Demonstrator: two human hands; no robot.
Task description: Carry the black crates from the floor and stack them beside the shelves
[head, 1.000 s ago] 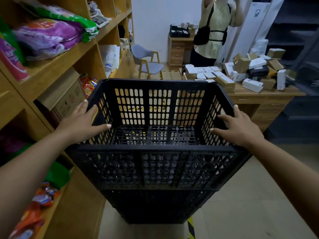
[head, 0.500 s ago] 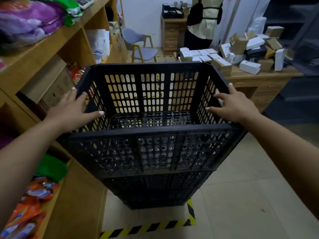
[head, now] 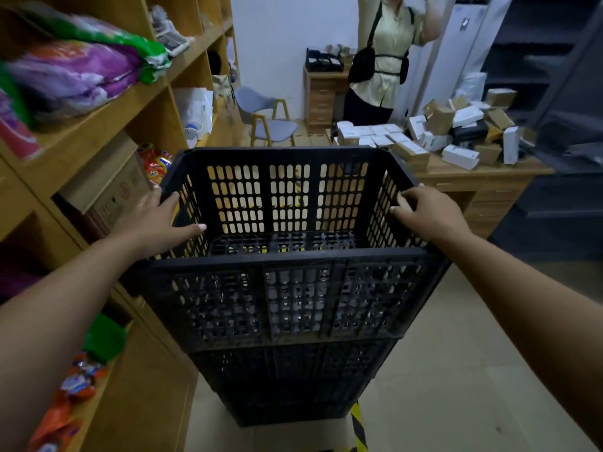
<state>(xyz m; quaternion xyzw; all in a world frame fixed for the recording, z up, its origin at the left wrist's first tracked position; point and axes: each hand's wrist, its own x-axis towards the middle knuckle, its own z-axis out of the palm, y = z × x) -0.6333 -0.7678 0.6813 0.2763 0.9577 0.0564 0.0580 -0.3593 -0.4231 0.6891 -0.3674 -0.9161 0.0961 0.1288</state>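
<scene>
A black perforated crate (head: 293,298) sits on top of a stack of black crates (head: 290,386) that stands on the floor beside the wooden shelves (head: 107,112). My left hand (head: 156,223) lies over the top crate's left rim, fingers along the outside and thumb reaching inside. My right hand (head: 424,213) is curled over the right rim with the fingertips hooked inside. The top crate is empty. The lower crates are mostly hidden by the top one.
The shelves on the left hold bagged goods (head: 75,70), a cardboard box (head: 107,187) and snack packets (head: 71,396). Yellow-black tape (head: 359,425) marks the floor at the stack's base. Behind stand a desk (head: 473,184) piled with small boxes, a grey chair (head: 267,122) and a person (head: 381,60).
Both hands slid forward along the side rims, and my right fingers now curl over the rim. The camera dipped down and came back up.
</scene>
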